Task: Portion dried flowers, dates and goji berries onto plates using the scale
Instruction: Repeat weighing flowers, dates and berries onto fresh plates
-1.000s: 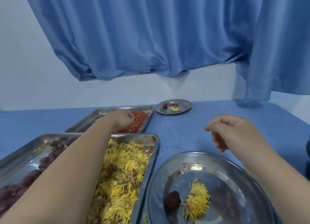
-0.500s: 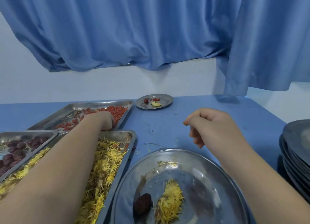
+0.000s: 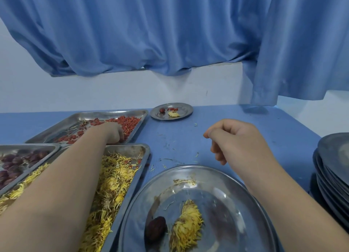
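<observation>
My left hand (image 3: pixel 113 133) reaches into the far metal tray (image 3: pixel 79 117) of red goji berries (image 3: pixel 130 122), its fingers curled down among the berries at the tray's near right corner. My right hand (image 3: pixel 232 138) hovers over the blue table with fingers curled and nothing visible in it. Below it lies a large steel plate (image 3: pixel 226 199) holding one dark date (image 3: pixel 155 230) and a clump of yellow dried flowers (image 3: pixel 186 225). A nearer tray (image 3: pixel 140 151) is full of yellow dried flowers (image 3: pixel 111 185). A tray at the left (image 3: pixel 28 148) holds dates (image 3: pixel 11 165).
A small steel plate (image 3: pixel 184 112) with a date, goji berries and flowers sits at the table's far side by the wall. A stack of steel plates (image 3: pixel 332 174) stands at the right edge. Blue curtains (image 3: pixel 170 34) hang behind. Flower scraps dot the tabletop.
The view has swung to the right, bringing the plate stack into sight. My left hand has pushed deeper into the goji berries with fingers curling down. My right hand stays hovering.
</observation>
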Tool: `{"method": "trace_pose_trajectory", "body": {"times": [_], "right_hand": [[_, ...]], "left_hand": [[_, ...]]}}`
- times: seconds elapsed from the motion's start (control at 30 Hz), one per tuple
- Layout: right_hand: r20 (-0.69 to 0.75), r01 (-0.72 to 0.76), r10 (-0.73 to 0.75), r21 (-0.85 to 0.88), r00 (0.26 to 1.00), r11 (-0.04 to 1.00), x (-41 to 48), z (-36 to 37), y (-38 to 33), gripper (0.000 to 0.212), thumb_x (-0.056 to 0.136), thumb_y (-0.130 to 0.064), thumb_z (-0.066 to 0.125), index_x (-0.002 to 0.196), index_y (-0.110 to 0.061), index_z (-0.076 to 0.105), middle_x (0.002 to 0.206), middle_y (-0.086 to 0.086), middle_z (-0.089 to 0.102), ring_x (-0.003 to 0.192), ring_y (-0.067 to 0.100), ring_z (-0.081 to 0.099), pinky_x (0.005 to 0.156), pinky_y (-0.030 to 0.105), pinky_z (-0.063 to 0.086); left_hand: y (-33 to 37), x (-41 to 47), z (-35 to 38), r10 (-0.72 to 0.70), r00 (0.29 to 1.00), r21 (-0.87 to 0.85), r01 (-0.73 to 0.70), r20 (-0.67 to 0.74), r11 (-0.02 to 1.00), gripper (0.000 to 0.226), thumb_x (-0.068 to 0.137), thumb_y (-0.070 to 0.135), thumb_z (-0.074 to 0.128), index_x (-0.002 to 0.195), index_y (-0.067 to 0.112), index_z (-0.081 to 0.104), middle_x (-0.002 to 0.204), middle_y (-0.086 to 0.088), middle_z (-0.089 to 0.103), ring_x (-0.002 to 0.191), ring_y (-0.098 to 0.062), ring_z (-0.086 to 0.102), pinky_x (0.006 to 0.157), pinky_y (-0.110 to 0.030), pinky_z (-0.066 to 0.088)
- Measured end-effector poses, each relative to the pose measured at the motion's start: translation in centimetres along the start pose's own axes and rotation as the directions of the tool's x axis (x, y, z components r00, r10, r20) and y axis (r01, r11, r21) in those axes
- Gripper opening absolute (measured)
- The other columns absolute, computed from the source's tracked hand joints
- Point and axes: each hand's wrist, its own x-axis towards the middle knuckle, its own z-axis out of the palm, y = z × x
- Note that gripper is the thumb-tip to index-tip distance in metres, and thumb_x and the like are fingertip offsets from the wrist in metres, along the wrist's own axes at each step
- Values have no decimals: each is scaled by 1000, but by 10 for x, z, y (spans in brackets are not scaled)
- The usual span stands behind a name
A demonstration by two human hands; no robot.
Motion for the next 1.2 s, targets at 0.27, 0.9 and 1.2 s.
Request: {"method": "trace_pose_trajectory", "body": {"times": [0.27,0.9,1.2], "right_hand": [[-18,10,-10,12,1000,1000,2,-4,-2,13,77,-14,55,69,-14,65,47,-6,56,42,7,48,43,23,40],[-28,11,-11,18,1000,1000,3,-7,-2,15,79,-13,53,70,-10,65,47,-8,55,44,9,47,43,23,41],[-6,37,-36,62,999,997,-2,-7,-19,15,80,-14,55,71,-7,64,45,-8,54,41,6,47,40,18,40]], "left_hand": [[2,-1,-4,-37,997,-48,34,-67,998,23,90,0,54,96,9,74,99,-8,68,80,-19,61,65,-27,47],[-24,-19,-24,-109,967,-674,-76,-228,735,16,86,-8,64,84,6,70,87,-14,70,77,-23,68,73,-33,56],[14,-95,-48,129,987,-947,-133,-99,292,19,89,-11,56,91,5,66,85,-10,69,74,-17,69,66,-21,58]]}}
